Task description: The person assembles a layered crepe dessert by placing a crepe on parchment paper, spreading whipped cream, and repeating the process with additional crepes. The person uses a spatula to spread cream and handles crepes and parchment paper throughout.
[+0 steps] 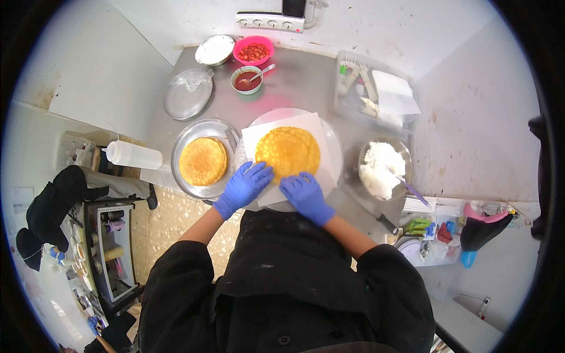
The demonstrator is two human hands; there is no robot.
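A large golden pancake [289,152] lies flat on a square of white paper [252,136], which rests on a round silver board [335,147]. My left hand [246,183], in a blue glove, touches its lower left edge with the fingers stretched out. At the near edge, my right hand [306,195], gloved alike, rests with its fingers extended and slightly bent. Neither hand visibly grips anything. Left of the board, a stack of pancakes [203,162] sits on a round metal tray [178,154]. On the right stands a metal bowl [406,154] of white cream [379,170] with a purple-handled utensil [416,193] in it.
Behind stand a bowl of red sauce [247,81] with a spoon, a pink bowl of chopped red fruit [253,53] and another white-filled bowl [215,50]. A clear bin [341,97] holds tools at the back right. A black-handled knife [385,222] lies near right; a squeeze bottle [134,155] is left.
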